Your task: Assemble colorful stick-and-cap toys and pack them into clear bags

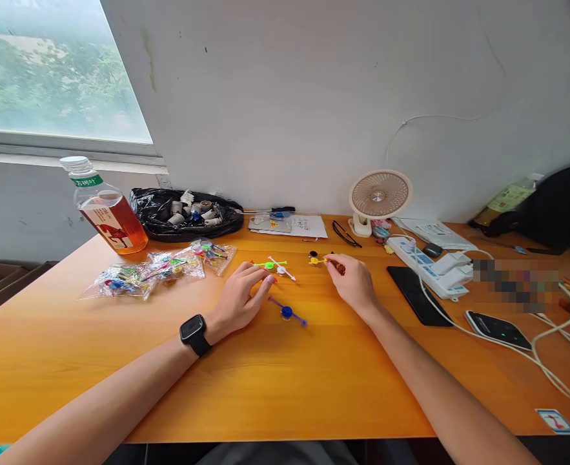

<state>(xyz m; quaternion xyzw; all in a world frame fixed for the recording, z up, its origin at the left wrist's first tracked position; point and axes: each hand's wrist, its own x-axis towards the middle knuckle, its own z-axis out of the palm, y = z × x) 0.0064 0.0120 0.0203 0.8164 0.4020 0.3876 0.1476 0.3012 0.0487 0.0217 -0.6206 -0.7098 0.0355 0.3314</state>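
My left hand (246, 296) rests low over the table with fingers stretched forward, partly covering a red-orange piece whose ends peek out. Just beyond the fingertips are a bright green plastic piece with thin arms (268, 265) and a white one (280, 270), lying close together. A dark blue piece (287, 312), a round centre with two arms, lies to the right of that hand. Thumb and fingers of my right hand (351, 281) pinch one end of a yellow piece (315, 261). A small black round piece (313, 254) sits right behind the yellow one.
Clear plastic packets (144, 274) of colourful pieces lie at left, beside a tea bottle (110, 216). Along the wall are a black bag (188, 216) of grey parts, papers (308, 226) and a fan (380, 196). A power strip (427, 266), black phone (417, 296) and cables are at right.
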